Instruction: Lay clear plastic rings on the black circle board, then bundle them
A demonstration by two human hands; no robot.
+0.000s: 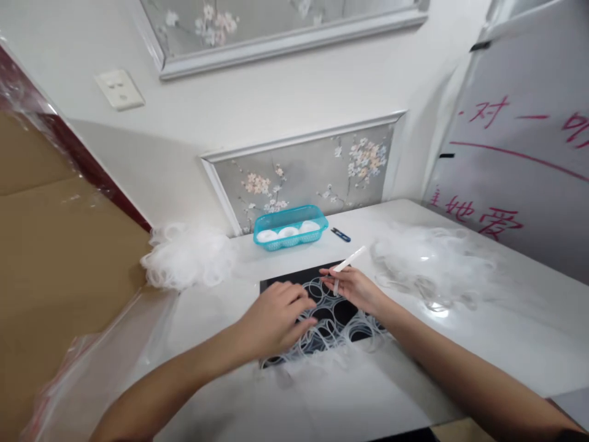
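Note:
My right hand [356, 287] grips a slim white stick-like tool [350, 258] between thumb and fingers, over the right part of a black board [271, 283]. The tool's exact kind does not show clearly. My left hand [276, 316] hovers over or rests on the board's left side, with thumb and fingers apart and nothing visible in them. Between and below the hands, translucent white rings [326, 301] lie overlapping on the board. A loose tangle of them spills past its near edge.
Behind the board stands a blue plastic basket [291, 213] with three white rolls. Dark blue thread snips [340, 234] lie beside it. Piles of translucent rings sit left [186, 255] and right [427, 261] on the white table [519, 331]. A whiteboard [519, 159] stands right, cardboard [69, 258] left.

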